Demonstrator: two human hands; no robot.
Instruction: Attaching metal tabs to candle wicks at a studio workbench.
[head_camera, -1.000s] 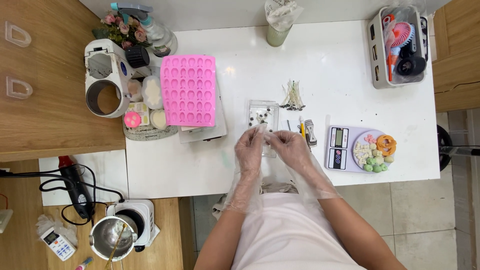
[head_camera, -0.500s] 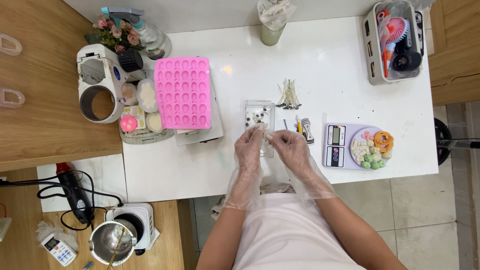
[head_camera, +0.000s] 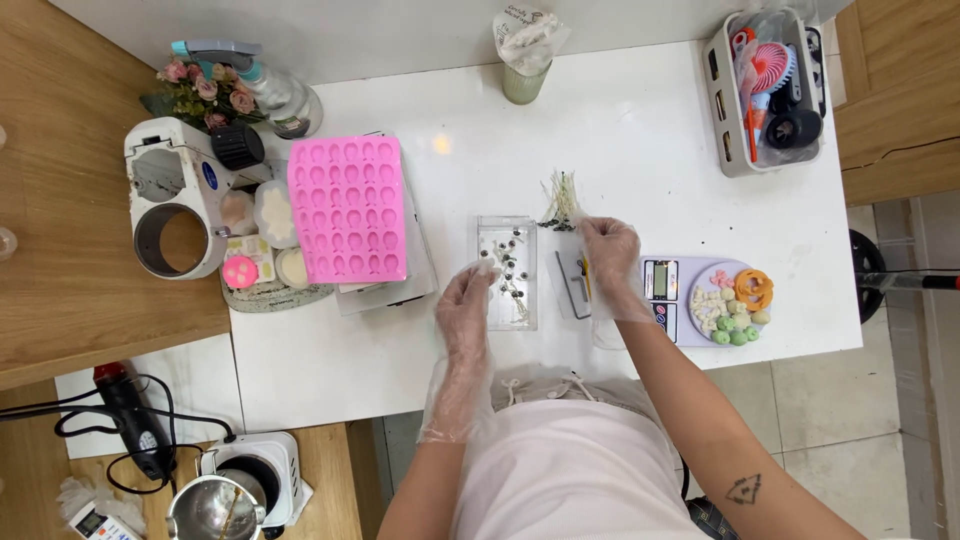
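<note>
Clear plastic tray (head_camera: 506, 272) lies near the middle of the white desk (head_camera: 640, 140), long side running away from the person, with small dark and white bits scattered inside it. The left hand (head_camera: 466, 312), in a thin see-through glove, rests at the tray's left edge; its fingers (head_camera: 478, 274) are curled together at the rim, though whether they pinch anything is too small to tell. The right hand (head_camera: 608, 252), gloved the same way, is well apart from the left, just right of the tray, with its fingers (head_camera: 592, 230) bent down beside a bundle of thin sticks (head_camera: 558, 202); what they grip, if anything, cannot be made out. Under that hand lies a small grey card with a yellow tool (head_camera: 576, 278). To the right stands a kitchen scale (head_camera: 665, 290) carrying a plate of small coloured shapes (head_camera: 732, 305). To the left of the tray sits a pink mould (head_camera: 348, 208) with rows of hollows. A grey basket (head_camera: 765, 88) of tools stands at the far right corner.
</note>
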